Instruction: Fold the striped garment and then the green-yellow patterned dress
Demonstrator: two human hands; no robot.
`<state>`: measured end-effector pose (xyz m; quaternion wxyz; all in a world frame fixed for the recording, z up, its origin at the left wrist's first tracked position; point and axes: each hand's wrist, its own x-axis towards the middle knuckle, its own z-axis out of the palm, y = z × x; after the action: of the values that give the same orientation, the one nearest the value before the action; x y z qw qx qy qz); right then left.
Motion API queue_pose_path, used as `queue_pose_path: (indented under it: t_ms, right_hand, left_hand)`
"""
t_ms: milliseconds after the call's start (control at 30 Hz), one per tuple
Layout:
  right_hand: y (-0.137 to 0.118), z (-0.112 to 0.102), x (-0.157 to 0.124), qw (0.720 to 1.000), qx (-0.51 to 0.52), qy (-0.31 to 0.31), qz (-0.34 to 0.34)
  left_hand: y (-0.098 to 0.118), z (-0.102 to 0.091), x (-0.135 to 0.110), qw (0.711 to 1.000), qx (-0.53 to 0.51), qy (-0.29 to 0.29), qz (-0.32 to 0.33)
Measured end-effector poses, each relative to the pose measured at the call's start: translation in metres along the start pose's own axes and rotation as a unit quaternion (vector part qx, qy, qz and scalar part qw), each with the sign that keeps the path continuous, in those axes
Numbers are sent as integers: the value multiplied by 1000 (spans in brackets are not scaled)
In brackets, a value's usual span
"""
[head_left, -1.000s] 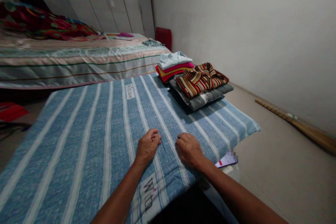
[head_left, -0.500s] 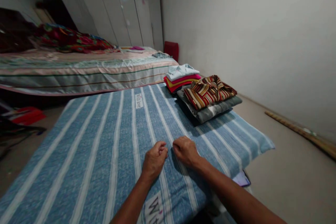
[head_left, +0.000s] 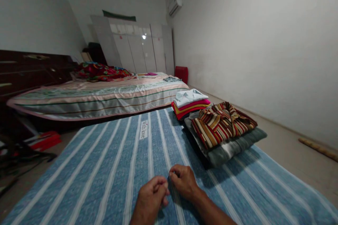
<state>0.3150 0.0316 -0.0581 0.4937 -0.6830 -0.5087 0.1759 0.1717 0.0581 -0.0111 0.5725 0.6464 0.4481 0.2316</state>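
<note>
My left hand [head_left: 151,197] and my right hand [head_left: 183,181] rest close together on a blue blanket with white stripes [head_left: 111,168], near its front edge. Both hands have their fingers curled, fingertips nearly touching, as if pinching the cloth; what lies between the fingers is too small to see. To the right on the blanket lies a folded striped red, yellow and brown shirt [head_left: 221,121] on top of a folded grey garment [head_left: 232,147]. Behind it is a stack of folded red, yellow and light blue clothes [head_left: 190,102].
A bed with a striped sheet [head_left: 92,95] and a bright floral cover [head_left: 101,71] stands behind the blanket. White wardrobes [head_left: 137,49] line the far wall, with a red box [head_left: 181,74] beside them. A wooden stick [head_left: 318,148] lies by the right wall. Red items [head_left: 43,140] lie at left.
The view has tilted up and moved forward, showing more of the room. My hands have come closer together, from about a hand's width apart to almost touching, fingers curled.
</note>
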Motion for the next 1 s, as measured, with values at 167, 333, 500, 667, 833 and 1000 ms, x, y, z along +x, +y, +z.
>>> queue_pose_path:
  t_ms: [167,333,500,667,833,1000]
  right_hand:
    - [-2,2,3,1000,-8,-3,15]
    - [2,9,4,1000,-20,-7,22]
    - [15,22,4,1000,-6,-7,21]
    - [11,18,1,1000,-8,-10,19]
    - [2,11,2,998,-33,-26,46]
    - [1,12,5,995,-63,-31,70]
  left_hand:
    - [117,31,56,979,45,3,199]
    - [220,115,111,879,305,-5,367]
    - [249,183,141,842,424,-80,325]
    - [244,198,154,803,500,-92,312]
    - [239,188,137,767,531,-77,352]
    - [220,175,85,698,528,-144,461]
